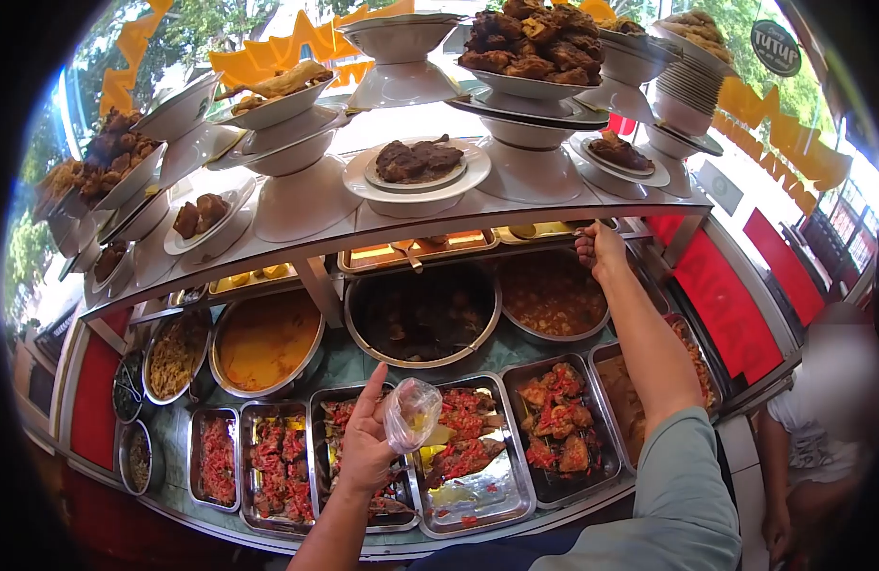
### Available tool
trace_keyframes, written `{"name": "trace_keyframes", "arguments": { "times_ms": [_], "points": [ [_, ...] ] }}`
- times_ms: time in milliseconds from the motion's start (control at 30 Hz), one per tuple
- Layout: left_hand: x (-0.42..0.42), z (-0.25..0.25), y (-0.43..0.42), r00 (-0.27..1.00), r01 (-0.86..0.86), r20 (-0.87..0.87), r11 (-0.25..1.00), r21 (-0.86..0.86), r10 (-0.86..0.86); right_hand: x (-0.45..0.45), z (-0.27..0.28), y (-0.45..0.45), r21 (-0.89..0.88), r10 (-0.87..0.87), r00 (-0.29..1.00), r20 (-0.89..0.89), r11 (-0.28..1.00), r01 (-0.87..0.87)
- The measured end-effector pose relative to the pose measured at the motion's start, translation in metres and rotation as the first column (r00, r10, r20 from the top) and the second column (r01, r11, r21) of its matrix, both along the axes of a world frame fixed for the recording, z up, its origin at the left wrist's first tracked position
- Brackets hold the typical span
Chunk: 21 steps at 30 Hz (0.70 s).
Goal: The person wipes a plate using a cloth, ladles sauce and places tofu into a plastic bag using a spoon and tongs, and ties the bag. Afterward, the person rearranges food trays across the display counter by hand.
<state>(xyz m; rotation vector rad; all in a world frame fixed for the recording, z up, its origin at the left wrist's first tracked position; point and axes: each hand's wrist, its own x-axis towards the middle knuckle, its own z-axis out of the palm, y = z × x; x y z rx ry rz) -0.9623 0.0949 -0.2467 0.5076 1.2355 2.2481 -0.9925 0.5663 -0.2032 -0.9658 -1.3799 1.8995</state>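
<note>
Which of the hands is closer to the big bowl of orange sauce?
Left. The left hand is in front and right of the bowl; the right hand is farther right, past the dark pot.

Person's head [844,371] blurred, bag [412,415] contents unclear

Glossy, crinkled plastic bag [413,416]

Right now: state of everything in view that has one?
Plastic bag: in left hand, contents unclear
Right hand: fingers curled, grip unclear
Yellow-sauce basin: uncovered, sauce inside
Dark-sauce basin: uncovered, partly filled
Tray right of bag: base partly bare
Meat pile: heaped
Plate stack: food on top
</note>
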Motion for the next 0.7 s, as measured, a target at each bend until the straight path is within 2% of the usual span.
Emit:
{"name": "trace_keyframes", "arguments": {
  "times_ms": [133,200,333,433,700],
  "points": [
    [-0.006,-0.007,0.013,0.999,0.048,-0.009,0.999,-0.006,-0.048,0.026,0.011,-0.013,0.013,-0.003,1.0,0.012,1.0,0.002],
    [-0.01,-0.011,0.02,0.993,0.114,-0.033,0.993,-0.022,-0.115,0.043,0.019,-0.022,0.019,0.07,0.998,0.007,0.997,-0.07],
    [-0.017,-0.017,0.037,0.981,0.192,-0.026,0.981,-0.015,-0.192,0.08,0.039,-0.047,0.03,0.089,0.996,0.027,0.996,-0.089],
    [-0.028,-0.031,0.051,0.964,0.253,-0.088,0.967,-0.001,-0.253,0.111,0.051,-0.066,0.01,0.118,0.992,0.042,0.993,-0.119],
    [-0.029,-0.02,0.078,0.92,0.391,-0.058,0.919,0.054,-0.388,0.187,0.084,-0.144,-0.043,0.161,0.983,0.089,0.987,-0.158]
  ]
}}
